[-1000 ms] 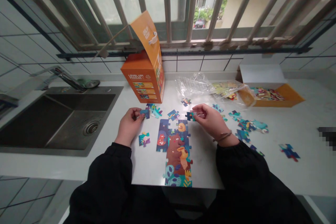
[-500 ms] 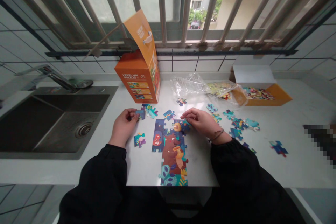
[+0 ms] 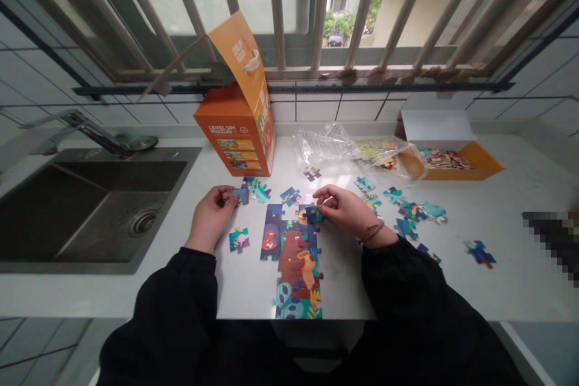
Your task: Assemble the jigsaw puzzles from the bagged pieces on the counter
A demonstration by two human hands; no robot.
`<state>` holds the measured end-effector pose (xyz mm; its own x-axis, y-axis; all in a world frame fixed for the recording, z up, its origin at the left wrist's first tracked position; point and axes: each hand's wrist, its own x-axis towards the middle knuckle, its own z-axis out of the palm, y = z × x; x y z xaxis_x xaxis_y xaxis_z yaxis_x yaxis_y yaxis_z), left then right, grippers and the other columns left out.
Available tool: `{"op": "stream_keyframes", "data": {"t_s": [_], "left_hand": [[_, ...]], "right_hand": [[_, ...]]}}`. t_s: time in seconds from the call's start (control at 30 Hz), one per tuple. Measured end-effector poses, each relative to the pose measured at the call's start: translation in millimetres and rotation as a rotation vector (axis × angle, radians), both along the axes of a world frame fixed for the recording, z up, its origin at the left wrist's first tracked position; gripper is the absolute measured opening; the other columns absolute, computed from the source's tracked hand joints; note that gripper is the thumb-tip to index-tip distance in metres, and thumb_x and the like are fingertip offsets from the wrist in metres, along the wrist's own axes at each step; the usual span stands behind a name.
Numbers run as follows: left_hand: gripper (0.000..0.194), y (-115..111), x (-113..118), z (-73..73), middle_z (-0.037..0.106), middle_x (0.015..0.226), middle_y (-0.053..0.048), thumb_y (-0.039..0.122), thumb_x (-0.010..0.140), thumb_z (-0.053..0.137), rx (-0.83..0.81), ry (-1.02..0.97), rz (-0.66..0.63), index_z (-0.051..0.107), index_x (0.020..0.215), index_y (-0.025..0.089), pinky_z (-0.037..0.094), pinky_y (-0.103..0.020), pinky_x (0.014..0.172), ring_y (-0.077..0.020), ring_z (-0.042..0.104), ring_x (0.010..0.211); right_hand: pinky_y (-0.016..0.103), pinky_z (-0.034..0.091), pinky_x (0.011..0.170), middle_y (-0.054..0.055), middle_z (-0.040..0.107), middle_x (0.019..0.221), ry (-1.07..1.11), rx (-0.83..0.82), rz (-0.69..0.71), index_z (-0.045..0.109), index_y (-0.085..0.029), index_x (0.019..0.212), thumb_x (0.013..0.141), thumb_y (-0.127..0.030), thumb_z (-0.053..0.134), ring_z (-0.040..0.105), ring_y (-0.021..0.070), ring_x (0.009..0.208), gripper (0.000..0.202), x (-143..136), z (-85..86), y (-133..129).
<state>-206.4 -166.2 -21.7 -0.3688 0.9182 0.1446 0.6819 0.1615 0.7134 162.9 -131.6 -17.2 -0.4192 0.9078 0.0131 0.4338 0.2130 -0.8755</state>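
A partly joined jigsaw puzzle [image 3: 296, 265] with a brown bear lies on the white counter before me. Left of its top, my left hand [image 3: 212, 214] pinches a blue puzzle piece [image 3: 241, 195] between thumb and fingers. At the puzzle's upper right, my right hand [image 3: 341, 208] holds a dark blue and teal puzzle piece [image 3: 313, 215] that overlaps the joined part; whether it interlocks I cannot tell. A loose piece [image 3: 290, 196] lies just above the puzzle. Another piece [image 3: 239, 240], teal and purple, lies below my left hand.
An orange puzzle box [image 3: 235, 139] stands open at the back, beside the sink [image 3: 104, 265]. Clear plastic bags [image 3: 328, 145] and an open yellow box [image 3: 484, 163] of pieces sit at the back right. Several loose pieces [image 3: 411, 211] are scattered right of my right hand.
The piece in my right hand has shifted slightly left and turned over the puzzle's upper right corner. My left hand keeps its pinch on the blue piece.
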Motion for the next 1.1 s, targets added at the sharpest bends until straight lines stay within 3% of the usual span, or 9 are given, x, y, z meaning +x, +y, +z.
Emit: {"op": "stream_keyframes", "data": {"t_s": [0.1, 0.27, 0.43, 0.6, 0.83, 1.1], "left_hand": [[0.038, 0, 0, 0.0, 0.079, 0.093, -0.004, 0.048, 0.084, 0.069, -0.001, 0.009, 0.007, 0.073, 0.112, 0.022, 0.057, -0.035, 0.083, -0.0256, 0.074, 0.087], [0.039, -1, 0, -1.9, 0.078, 0.092, -0.004, 0.048, 0.085, 0.068, -0.005, 0.014, 0.008, 0.073, 0.113, 0.022, 0.057, -0.034, 0.082, -0.0247, 0.073, 0.086], [0.041, 0, 0, -0.3, 0.078, 0.092, -0.004, 0.049, 0.084, 0.068, -0.014, 0.001, 0.002, 0.072, 0.115, 0.022, 0.057, -0.034, 0.079, -0.0250, 0.073, 0.086], [0.041, 4, 1, 1.5, 0.076, 0.086, -0.002, 0.051, 0.082, 0.067, -0.025, -0.026, 0.009, 0.072, 0.113, 0.024, 0.055, -0.034, 0.074, -0.0243, 0.071, 0.080], [0.039, 1, 6, 13.8, 0.079, 0.094, -0.002, 0.047, 0.088, 0.064, -0.111, 0.041, 0.056, 0.074, 0.116, 0.022, 0.054, -0.030, 0.077, -0.0220, 0.073, 0.085], [0.038, -3, 5, 18.9, 0.080, 0.100, -0.006, 0.047, 0.090, 0.063, -0.165, 0.107, 0.113, 0.078, 0.115, 0.022, 0.049, -0.030, 0.074, -0.0241, 0.074, 0.089]], "right_hand": [[0.025, 0.052, 0.069, -0.001, 0.073, 0.089, -0.054, 0.029, 0.010, 0.073, -0.020, 0.119, 0.089, -0.025, 0.070, 0.066, 0.0115, 0.069, 0.031, 1, 0.4, -1], [0.026, 0.051, 0.073, 0.003, 0.074, 0.103, -0.231, 0.155, 0.084, 0.081, -0.023, 0.122, 0.084, -0.019, 0.078, 0.063, 0.0121, 0.075, 0.038, 2, 2.4, -2], [0.026, 0.046, 0.071, -0.001, 0.074, 0.086, -0.316, 0.182, 0.122, 0.080, -0.025, 0.118, 0.090, -0.018, 0.074, 0.062, 0.0134, 0.072, 0.030, 2, 11.2, -7], [0.028, 0.042, 0.068, 0.002, 0.075, 0.083, -0.529, 0.195, -0.063, 0.074, -0.021, 0.098, 0.096, -0.024, 0.072, 0.068, 0.0180, 0.076, 0.004, 3, 20.1, -35], [0.031, 0.041, 0.065, 0.008, 0.079, 0.088, -0.806, 0.102, -0.251, 0.069, -0.022, 0.094, 0.104, -0.042, 0.068, 0.074, 0.0232, 0.081, 0.022, 11, 23.2, -90], [0.032, 0.042, 0.067, 0.003, 0.076, 0.084, -0.725, 0.175, -0.366, 0.070, -0.024, 0.096, 0.107, -0.039, 0.064, 0.071, 0.0207, 0.074, 0.020, 52, 21.5, -118]]}}
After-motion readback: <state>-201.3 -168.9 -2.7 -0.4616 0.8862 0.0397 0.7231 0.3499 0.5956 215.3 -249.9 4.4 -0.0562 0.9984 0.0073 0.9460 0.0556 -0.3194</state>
